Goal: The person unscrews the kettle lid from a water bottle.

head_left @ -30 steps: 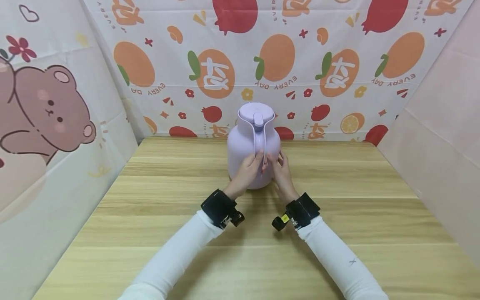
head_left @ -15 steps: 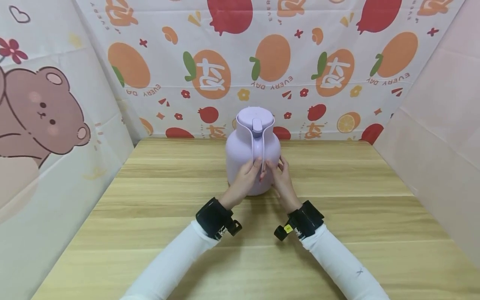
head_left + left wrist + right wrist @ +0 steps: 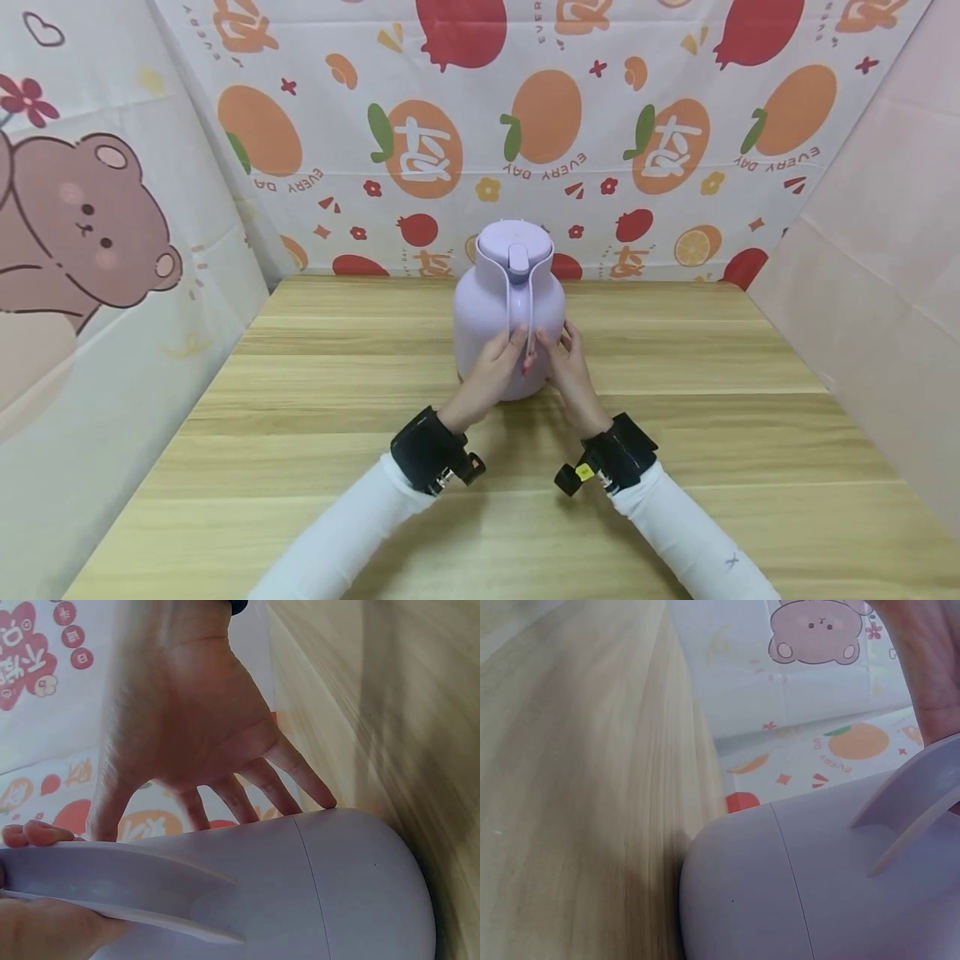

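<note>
A lilac thermos jug [image 3: 480,312] stands upright on the wooden table, its lid on top and its handle [image 3: 520,302] facing me. My left hand [image 3: 486,375] grips the lower part of that handle; its thumb [image 3: 52,930] lies along the near side and its fingertips show on the far side. The right hand [image 3: 572,383] rests on the jug's right side. In the left wrist view, the right hand's fingers [image 3: 274,787] are spread and nearly straight, tips touching the body, its thumb near the handle. The right wrist view shows the jug's rounded base [image 3: 727,892] close to the tabletop.
The light wooden table [image 3: 315,467] ends at a fruit-print cloth [image 3: 330,108] behind the jug. A bear-print cloth [image 3: 90,225] hangs on the left and a pale cloth [image 3: 877,242] on the right. Both wrists wear black camera straps.
The jug has shifted a little toward me over the last second, with both hands moving along with it. The hold looks the same, and the head view has tilted slightly.
</note>
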`<action>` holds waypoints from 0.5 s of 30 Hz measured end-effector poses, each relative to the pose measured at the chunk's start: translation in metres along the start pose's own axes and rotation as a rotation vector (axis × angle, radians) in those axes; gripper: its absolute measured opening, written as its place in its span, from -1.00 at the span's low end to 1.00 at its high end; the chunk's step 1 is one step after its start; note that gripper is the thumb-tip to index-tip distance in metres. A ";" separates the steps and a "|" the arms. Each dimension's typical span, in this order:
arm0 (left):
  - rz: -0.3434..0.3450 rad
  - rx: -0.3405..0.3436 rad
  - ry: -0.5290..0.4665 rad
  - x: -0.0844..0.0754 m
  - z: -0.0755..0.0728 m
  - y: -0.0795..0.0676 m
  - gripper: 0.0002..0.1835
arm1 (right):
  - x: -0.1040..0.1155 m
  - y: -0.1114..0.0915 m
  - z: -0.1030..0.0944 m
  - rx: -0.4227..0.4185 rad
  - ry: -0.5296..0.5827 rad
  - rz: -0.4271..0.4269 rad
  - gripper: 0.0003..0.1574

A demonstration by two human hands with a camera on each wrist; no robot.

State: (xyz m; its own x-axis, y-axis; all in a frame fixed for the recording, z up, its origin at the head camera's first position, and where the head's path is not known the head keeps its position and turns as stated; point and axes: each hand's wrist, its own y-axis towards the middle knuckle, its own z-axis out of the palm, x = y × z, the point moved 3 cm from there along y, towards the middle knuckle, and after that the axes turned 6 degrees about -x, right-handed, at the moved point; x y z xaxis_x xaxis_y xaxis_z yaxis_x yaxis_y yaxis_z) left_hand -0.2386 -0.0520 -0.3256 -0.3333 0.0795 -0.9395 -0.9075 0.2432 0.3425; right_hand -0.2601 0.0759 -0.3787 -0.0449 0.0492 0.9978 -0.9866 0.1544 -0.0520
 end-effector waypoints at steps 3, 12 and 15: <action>0.007 0.004 0.001 -0.001 0.001 -0.003 -0.61 | 0.001 -0.003 -0.001 -0.004 0.000 -0.002 0.02; -0.004 0.011 -0.010 -0.003 0.005 -0.010 -0.60 | 0.002 -0.011 -0.003 -0.018 -0.008 -0.011 0.00; -0.001 0.014 -0.009 -0.004 0.006 -0.013 -0.60 | 0.001 -0.014 -0.004 -0.015 0.009 -0.017 -0.02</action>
State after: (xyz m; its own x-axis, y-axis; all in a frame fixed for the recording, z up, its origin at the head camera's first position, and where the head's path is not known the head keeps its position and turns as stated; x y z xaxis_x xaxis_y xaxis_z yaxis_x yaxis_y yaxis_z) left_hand -0.2244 -0.0493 -0.3266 -0.3298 0.0876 -0.9400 -0.9042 0.2570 0.3412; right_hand -0.2457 0.0778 -0.3767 -0.0261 0.0556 0.9981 -0.9849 0.1697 -0.0352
